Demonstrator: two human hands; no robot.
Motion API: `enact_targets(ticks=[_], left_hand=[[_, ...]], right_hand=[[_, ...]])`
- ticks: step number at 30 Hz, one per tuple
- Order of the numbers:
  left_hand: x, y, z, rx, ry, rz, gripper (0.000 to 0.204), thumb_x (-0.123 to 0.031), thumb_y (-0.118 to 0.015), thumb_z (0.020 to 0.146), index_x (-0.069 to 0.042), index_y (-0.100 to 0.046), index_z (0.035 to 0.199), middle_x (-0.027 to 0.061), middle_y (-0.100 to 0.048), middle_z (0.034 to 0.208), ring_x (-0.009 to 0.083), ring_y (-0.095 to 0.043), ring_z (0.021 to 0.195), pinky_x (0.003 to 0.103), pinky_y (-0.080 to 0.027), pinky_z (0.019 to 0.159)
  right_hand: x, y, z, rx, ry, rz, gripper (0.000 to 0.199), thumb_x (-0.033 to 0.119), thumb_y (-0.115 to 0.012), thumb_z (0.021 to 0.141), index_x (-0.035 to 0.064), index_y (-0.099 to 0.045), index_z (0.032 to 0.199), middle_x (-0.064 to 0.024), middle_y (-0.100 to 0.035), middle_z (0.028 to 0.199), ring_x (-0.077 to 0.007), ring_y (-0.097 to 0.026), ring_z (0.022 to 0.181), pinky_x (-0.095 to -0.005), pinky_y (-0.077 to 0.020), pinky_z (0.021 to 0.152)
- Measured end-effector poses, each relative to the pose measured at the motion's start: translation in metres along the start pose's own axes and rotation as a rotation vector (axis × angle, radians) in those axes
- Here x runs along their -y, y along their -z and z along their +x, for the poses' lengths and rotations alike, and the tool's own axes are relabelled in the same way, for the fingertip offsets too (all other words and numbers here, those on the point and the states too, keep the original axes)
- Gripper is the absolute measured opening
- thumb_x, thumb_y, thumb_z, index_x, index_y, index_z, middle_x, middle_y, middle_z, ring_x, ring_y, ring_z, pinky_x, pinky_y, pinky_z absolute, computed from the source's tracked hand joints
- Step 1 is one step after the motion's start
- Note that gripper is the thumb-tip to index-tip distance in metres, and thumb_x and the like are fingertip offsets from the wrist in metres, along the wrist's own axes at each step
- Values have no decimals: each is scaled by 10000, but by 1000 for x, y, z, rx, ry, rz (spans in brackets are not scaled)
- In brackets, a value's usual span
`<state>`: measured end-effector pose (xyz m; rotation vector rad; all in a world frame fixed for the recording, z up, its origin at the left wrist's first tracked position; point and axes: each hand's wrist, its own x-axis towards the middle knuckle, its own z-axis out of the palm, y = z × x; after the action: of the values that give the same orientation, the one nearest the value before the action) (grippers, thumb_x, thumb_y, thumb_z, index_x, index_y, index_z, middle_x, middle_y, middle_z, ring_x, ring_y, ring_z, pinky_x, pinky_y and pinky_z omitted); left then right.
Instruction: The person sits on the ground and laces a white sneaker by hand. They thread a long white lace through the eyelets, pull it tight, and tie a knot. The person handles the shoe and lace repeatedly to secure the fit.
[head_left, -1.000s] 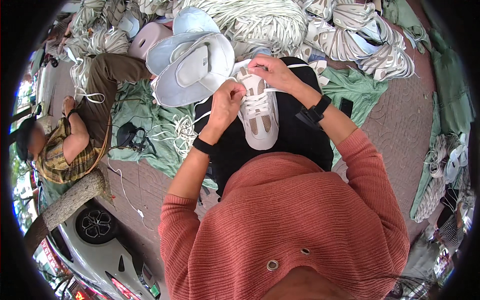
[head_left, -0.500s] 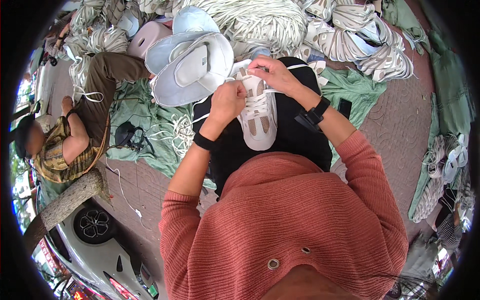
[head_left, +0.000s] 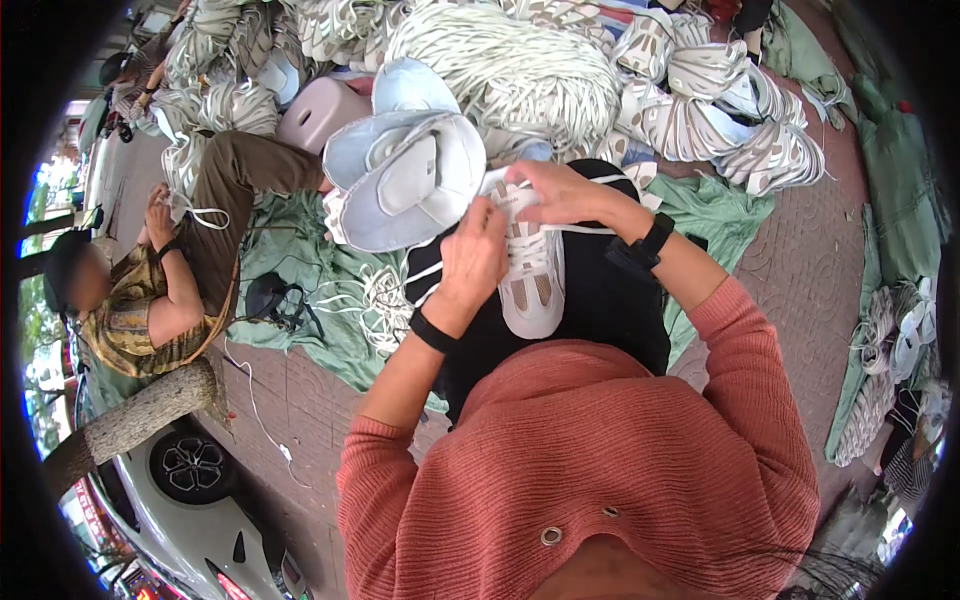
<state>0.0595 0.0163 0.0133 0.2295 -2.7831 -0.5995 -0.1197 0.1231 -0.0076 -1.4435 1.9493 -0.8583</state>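
A white and beige shoe upper point(head_left: 533, 290) rests on the black cloth point(head_left: 610, 315) over my lap, its toe toward me. White lace crosses its front, and loose lace runs out to both sides. My left hand point(head_left: 475, 255) is closed at the upper's left edge, by the top eyelets; its fingertips hide what they pinch. At the tongue and collar, my right hand point(head_left: 565, 195) grips the upper, thumb below and fingers above. Pale, bowl-like nested fabric pieces point(head_left: 400, 205) lie just left of the upper.
Bundled shoe uppers point(head_left: 700, 120) and a heap of white laces point(head_left: 510, 70) lie beyond. A pink stool point(head_left: 322, 115) stands far left. Green cloth point(head_left: 715, 215) covers the paving. Another person point(head_left: 150, 290) sits at left, near a tree trunk point(head_left: 140, 420) and parked car point(head_left: 190, 530).
The whole view has shifted, so things sit lower and further right. My right thumb has moved down along the tongue. The other person's hands have come together on a white piece.
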Motion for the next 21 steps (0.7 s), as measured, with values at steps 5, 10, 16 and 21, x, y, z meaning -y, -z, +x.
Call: enact_targets(ticks=[5, 10, 16, 21], left_hand=[[7, 2, -1, 100, -91, 38, 236, -7, -610, 736, -37, -536, 958, 127, -536, 973, 345, -629, 702, 433, -510, 532], [14, 4, 2, 180, -73, 135, 309, -18, -602, 715, -49, -542, 1017, 135, -588, 993, 349, -655, 671, 432, -535, 544], [19, -4, 10, 157, 58, -37, 40, -55, -514, 841, -62, -528, 878, 183, -630, 818, 405, -627, 722, 498, -493, 596], [27, -4, 15, 206, 82, -139, 62, -31, -576, 812, -52, -533, 851, 188, -625, 772, 424, -602, 738, 486, -466, 608]], right_hand=[[15, 13, 16, 216, -131, -112, 555, 300, -751, 698, -1, -549, 1117, -210, -645, 958, -354, -629, 925, -390, -484, 764], [5, 11, 21, 225, -151, 130, 432, 226, -755, 694, -1, -608, 1030, -119, -636, 867, -209, -577, 800, -338, -456, 716], [-15, -3, 19, 156, -197, 349, 395, 153, -757, 729, -9, -609, 1058, -62, -626, 908, -143, -545, 858, -292, -440, 742], [-15, -3, 18, 172, -277, 379, 437, 142, -755, 751, -4, -594, 1130, -67, -623, 946, -154, -554, 894, -289, -440, 763]])
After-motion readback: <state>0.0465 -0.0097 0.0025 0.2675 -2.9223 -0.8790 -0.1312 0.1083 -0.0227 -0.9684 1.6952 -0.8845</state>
